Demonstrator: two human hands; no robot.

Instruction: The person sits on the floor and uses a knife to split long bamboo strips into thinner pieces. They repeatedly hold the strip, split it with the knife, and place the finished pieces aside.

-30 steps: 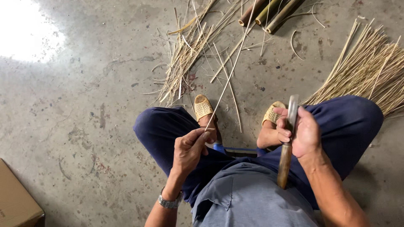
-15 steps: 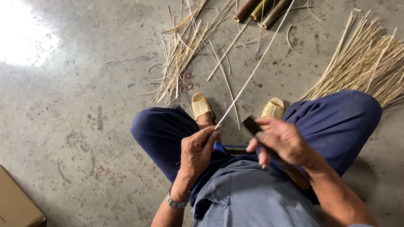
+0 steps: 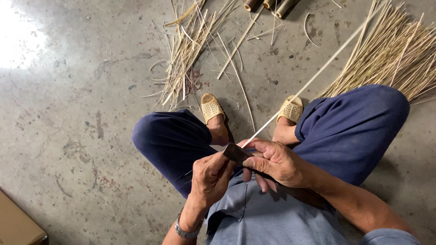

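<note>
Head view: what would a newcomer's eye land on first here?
Probably the two hands at centre: the right hand grips a dark blade against a long pale bamboo strip that slants up to the right, while the left hand pinches the strip's near end. Next, the fan of split strips on the concrete floor, upper right.

Long, thin, pale bamboo strip (image 3: 313, 81): straight, slanting from lap level out over the concrete floor. Dark, flat, dull metal knife blade (image 3: 237, 153): set against the strip's near end.
</note>
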